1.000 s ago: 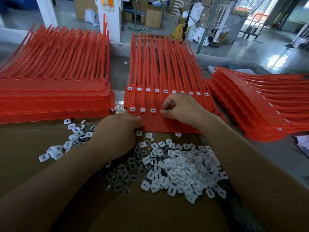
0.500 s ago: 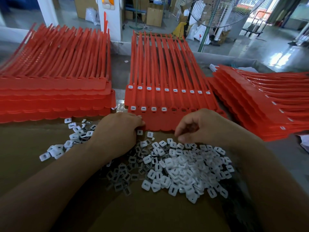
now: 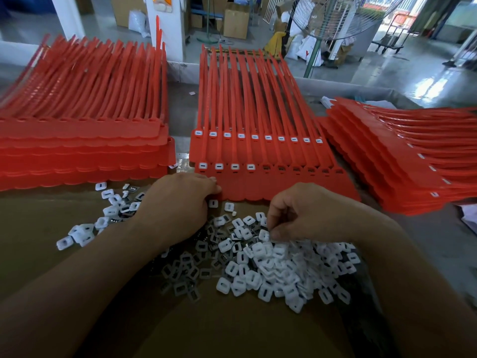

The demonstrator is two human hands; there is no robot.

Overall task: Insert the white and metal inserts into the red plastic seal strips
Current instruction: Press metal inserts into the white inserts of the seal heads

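Note:
A sheet of joined red seal strips (image 3: pixel 278 184) lies in front of me on top of another sheet. Its near row has white inserts (image 3: pixel 227 166) in the leftmost sockets; the sockets to the right are bare. My left hand (image 3: pixel 175 202) rests at the sheet's near left corner, fingertips touching its edge. My right hand (image 3: pixel 307 213) hovers over a heap of white inserts (image 3: pixel 278 267) on the cardboard, fingers curled and pinching at one white insert (image 3: pixel 263 235). Grey metal inserts (image 3: pixel 191 275) lie mixed in at the heap's left.
A tall stack of red strip sheets (image 3: pixel 85 140) stands at the left, and another stack (image 3: pixel 402 161) with inserts fitted fans out at the right. More loose inserts (image 3: pixel 103 218) are scattered left of my left hand. A standing fan (image 3: pixel 335 19) is behind the table.
My right hand left the strip's fourth socket, where a white insert now sits, and dropped back down onto the heap of inserts. My left hand stayed put.

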